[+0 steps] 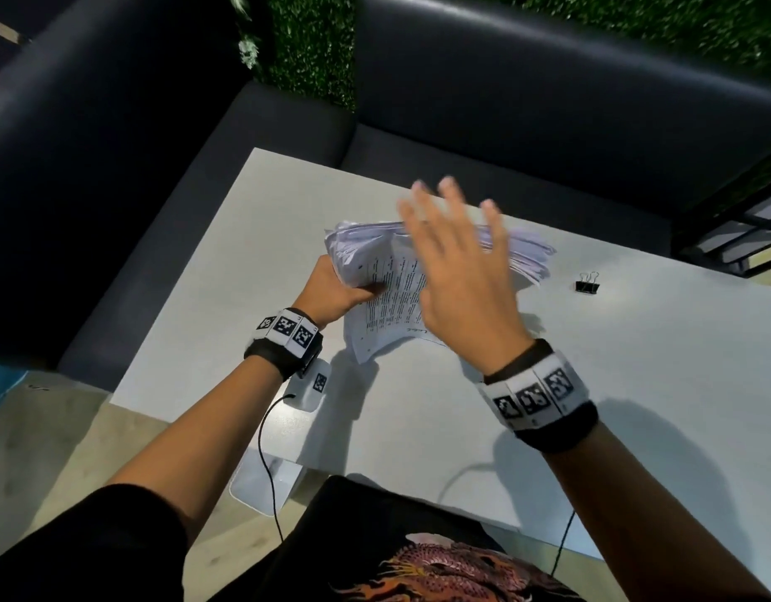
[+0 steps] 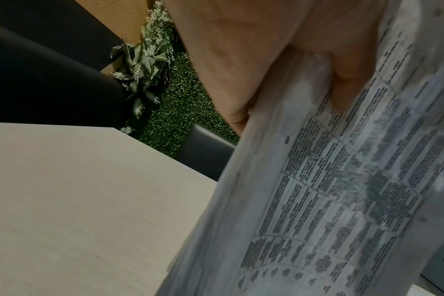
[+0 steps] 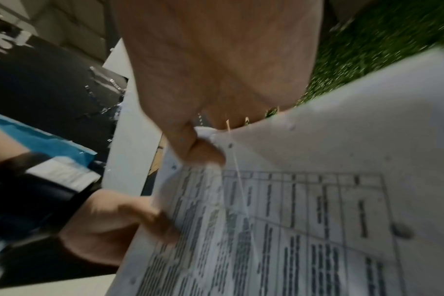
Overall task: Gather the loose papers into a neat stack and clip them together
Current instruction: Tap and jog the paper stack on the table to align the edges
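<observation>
A thick, uneven stack of printed papers (image 1: 375, 275) is held tilted up off the white table (image 1: 418, 427), its sheets fanned at the far edge. My left hand (image 1: 331, 288) grips the stack's left edge, thumb on the printed top sheet (image 2: 317, 200). My right hand (image 1: 457, 262) hovers over the stack's right part with its fingers straight and spread, blurred by motion. In the right wrist view its thumb (image 3: 203, 156) lies against the upper edge of the top sheet (image 3: 317, 190). A black binder clip (image 1: 587, 283) lies on the table to the right of the papers.
A dark sofa (image 1: 505, 102) wraps around the table's far and left sides. Green hedge panelling (image 1: 309, 45) stands behind it. A cable (image 1: 266, 462) hangs from my left wrist over the table's near edge.
</observation>
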### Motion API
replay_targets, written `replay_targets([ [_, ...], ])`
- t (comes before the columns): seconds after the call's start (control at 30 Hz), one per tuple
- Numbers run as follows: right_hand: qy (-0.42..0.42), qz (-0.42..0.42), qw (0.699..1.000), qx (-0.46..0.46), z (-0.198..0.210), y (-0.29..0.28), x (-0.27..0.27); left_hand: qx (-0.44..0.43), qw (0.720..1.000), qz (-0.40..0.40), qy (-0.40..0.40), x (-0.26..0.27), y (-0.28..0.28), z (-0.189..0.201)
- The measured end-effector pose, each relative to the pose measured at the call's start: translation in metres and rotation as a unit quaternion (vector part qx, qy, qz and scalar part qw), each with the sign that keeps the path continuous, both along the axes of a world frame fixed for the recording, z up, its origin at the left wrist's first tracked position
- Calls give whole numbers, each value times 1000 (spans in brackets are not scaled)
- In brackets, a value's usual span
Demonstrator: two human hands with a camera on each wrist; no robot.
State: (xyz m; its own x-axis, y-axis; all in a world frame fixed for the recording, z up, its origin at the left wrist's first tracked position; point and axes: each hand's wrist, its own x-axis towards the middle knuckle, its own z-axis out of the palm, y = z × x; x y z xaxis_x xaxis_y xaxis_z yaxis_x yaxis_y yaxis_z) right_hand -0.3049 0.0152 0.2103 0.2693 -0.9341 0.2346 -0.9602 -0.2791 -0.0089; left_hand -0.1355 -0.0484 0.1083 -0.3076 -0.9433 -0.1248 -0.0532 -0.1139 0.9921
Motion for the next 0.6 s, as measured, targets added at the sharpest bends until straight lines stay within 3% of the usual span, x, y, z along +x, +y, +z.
replay_targets([
  [0.07, 31, 16, 998, 43, -6, -7, 2, -2, 1000, 1, 9, 1, -1, 0],
  [0.17, 23, 7, 1000, 13, -5, -14, 2, -7, 1000, -3, 6, 2, -3, -1],
  [0.27, 54, 33, 997, 39, -7, -18, 5, -4, 1000, -12, 5, 0, -2, 0],
  [0.37, 23, -3, 1000, -1, -2, -21, 5, 0, 1000, -19, 9, 0, -2, -1],
  [0.5, 53, 41, 996, 52, -4, -23, 7, 3, 1000, -26, 12, -4, 0, -2],
  [0.6, 2, 9, 1000, 0, 1, -27, 4, 5, 1000, -8, 5, -3, 0, -4],
])
